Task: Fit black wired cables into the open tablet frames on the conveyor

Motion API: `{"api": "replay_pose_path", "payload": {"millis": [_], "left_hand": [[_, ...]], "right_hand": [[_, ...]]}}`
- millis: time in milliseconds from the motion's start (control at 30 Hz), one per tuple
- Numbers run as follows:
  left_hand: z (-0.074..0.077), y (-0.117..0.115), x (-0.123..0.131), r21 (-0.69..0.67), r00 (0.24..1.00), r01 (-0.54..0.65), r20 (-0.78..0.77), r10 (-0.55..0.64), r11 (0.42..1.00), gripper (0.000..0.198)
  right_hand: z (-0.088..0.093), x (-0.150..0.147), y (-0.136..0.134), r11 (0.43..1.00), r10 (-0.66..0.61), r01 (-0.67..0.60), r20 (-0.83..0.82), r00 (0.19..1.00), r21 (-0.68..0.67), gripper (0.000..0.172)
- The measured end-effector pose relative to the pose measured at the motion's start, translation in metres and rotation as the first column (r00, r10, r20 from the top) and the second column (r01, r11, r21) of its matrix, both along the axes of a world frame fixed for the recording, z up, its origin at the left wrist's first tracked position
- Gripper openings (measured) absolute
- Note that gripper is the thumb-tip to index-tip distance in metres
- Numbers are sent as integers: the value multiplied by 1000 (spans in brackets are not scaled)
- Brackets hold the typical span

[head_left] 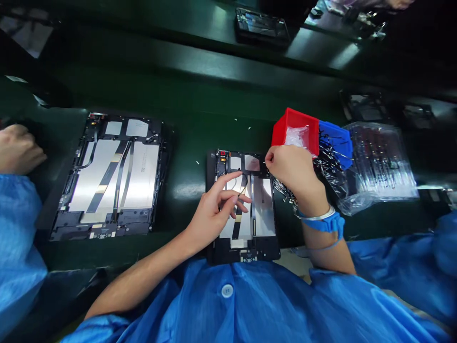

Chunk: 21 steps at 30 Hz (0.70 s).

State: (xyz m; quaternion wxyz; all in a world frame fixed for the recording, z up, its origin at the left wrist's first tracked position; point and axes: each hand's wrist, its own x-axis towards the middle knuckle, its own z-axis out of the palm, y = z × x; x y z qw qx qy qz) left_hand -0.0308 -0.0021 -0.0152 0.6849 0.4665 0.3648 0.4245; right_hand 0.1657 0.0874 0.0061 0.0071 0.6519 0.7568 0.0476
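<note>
An opened tablet housing [244, 252] lies face down on the dark green bench, showing silver battery panels [264, 212] and a black flex cable [237, 226]. My left hand [217, 212] rests over its middle, fingers apart, with the fingertips on the panels next to a thin dark wire [243, 188]. My right hand [289, 166] is pinched at the housing's top right corner. Something small and thin seems held between its fingertips, but the hand hides most of it.
A second opened tablet [107, 176] lies to the left, with another person's hand [17, 148] and blue sleeve beside it. A red bin [296, 126], a blue bin [335, 136] and a clear plastic bag of parts [378, 162] stand to the right.
</note>
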Motion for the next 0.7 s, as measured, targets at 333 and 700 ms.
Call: {"api": "replay_pose_path", "payload": {"millis": [333,700], "left_hand": [[3,0,-4,-15,998,-23,53,24,1000,45],[3,-1,-2,-29,998,-19,52,20,999,46]], "right_hand": [[28,47,0,905,-301,342,-187,935,254,22],[-15,5,-23,888,-458,431,-217,862,-162,37]]}}
